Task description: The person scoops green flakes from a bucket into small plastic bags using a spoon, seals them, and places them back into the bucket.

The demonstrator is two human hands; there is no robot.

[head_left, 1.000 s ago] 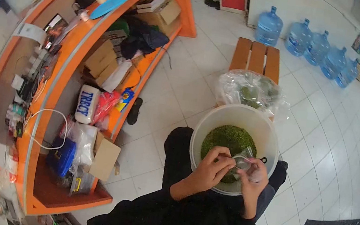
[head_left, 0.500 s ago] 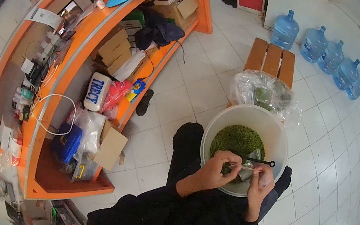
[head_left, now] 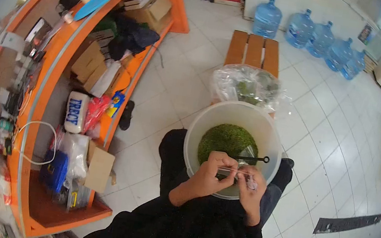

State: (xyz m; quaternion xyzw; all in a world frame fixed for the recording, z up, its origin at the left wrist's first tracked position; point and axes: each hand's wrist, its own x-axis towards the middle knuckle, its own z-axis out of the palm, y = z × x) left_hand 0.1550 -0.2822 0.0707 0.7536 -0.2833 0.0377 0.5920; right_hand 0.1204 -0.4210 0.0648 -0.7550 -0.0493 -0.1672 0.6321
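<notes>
Above a white bucket (head_left: 272,142) between the knees, my two hands meet with the fingertips pinched. My left hand (head_left: 214,173) grips one end of a thin, clear plastic edge, which looks like a small bag's mouth. The other end is pinched by my right hand (head_left: 252,191), where crumpled clear plastic (head_left: 251,182) shows at the fingers. Green chopped leaves or herbs (head_left: 228,140) lie inside the bucket. A black handle (head_left: 253,158) with a ring end crosses over them, just beyond my fingers. Beside it is a clear plastic piece (head_left: 248,151); its lower part is hidden by my hands.
Behind the bucket, a large clear bag (head_left: 226,82) with green-filled packets rests on a slatted wooden bench (head_left: 255,49). An orange shelf unit (head_left: 125,71) with boxes and bags stands left. Several blue water bottles (head_left: 267,19) line the back wall. A dark strip (head_left: 348,224) lies on the floor right.
The camera view has shifted, so the scene sits further left and slightly higher. My hands have come closer together over the bucket, both still pinching the clear plastic.
</notes>
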